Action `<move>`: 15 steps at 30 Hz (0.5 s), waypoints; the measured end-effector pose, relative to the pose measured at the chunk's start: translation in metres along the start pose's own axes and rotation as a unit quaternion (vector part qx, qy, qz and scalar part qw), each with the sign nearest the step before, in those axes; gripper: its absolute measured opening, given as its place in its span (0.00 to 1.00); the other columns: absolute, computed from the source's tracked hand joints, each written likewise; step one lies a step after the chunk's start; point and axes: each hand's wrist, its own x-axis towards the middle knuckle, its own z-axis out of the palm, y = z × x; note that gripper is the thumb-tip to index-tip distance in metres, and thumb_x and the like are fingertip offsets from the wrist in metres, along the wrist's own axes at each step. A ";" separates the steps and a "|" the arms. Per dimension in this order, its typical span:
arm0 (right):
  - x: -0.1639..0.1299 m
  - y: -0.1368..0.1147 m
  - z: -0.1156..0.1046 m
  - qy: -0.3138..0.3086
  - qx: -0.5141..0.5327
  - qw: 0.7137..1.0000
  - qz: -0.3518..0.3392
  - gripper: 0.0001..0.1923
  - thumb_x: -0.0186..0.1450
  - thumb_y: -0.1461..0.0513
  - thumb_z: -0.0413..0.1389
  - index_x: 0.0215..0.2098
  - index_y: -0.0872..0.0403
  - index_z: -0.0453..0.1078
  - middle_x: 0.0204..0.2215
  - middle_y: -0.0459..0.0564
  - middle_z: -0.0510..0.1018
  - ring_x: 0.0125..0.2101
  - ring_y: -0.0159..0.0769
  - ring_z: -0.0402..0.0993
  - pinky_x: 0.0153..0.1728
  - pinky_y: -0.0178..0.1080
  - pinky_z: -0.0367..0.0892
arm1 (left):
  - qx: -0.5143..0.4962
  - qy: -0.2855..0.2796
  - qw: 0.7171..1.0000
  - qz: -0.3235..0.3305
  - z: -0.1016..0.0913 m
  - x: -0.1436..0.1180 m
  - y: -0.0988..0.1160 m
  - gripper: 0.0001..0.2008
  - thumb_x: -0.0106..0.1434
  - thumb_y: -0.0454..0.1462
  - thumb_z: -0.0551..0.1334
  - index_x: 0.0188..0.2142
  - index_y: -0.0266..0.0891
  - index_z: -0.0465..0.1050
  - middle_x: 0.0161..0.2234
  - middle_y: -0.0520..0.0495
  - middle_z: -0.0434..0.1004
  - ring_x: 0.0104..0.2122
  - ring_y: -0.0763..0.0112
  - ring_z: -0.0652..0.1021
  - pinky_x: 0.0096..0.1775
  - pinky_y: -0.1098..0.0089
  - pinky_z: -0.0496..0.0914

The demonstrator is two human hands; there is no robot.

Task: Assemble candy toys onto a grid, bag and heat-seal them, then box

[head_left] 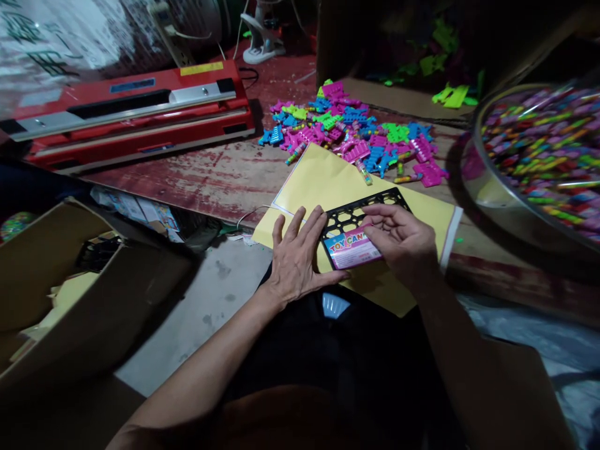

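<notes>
Lying flat on a yellow sheet (328, 181) at the near edge of the desk (225, 175), the black grid card (359, 215) runs its long axis from lower left to upper right, the open lattice end pointing away from us toward the toy pile. A pink "TOY CANDY" label (351, 249) sits across its near end. Our left hand (295, 256) rests spread and flat on the sheet, fingertips touching the card's left edge, its grip open and holding nothing. Our right hand (403, 240) curls over the card's right side, thumb and fingers pinching the label against it. Beyond the sheet lies a heap of pink, blue and green plastic toys (351, 134). A red sealer machine (131, 119) stands far left, a metal bowl of coloured pieces (539, 156) right, a cardboard box (70, 294) below left.
</notes>
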 end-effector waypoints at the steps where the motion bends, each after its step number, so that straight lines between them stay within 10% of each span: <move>1: 0.000 0.001 0.000 0.001 -0.012 1.000 -0.004 0.16 0.57 0.65 0.61 0.44 0.55 0.73 0.32 0.46 0.77 0.32 0.31 0.75 0.32 0.32 0.71 | 0.000 0.000 1.000 -0.001 0.000 0.000 0.000 0.50 0.52 0.66 0.55 0.65 0.39 0.51 0.66 0.44 0.55 0.66 0.53 0.54 0.65 0.54 0.36; 15: -0.001 0.012 -0.003 -0.011 -0.129 0.989 -0.066 0.15 0.62 0.61 0.57 0.47 0.54 0.72 0.34 0.48 0.77 0.34 0.35 0.75 0.38 0.39 0.71 | -0.045 -0.009 0.999 -0.013 -0.004 0.000 0.002 0.44 0.61 0.65 0.40 0.65 0.40 0.51 0.66 0.44 0.55 0.66 0.56 0.52 0.64 0.53 0.35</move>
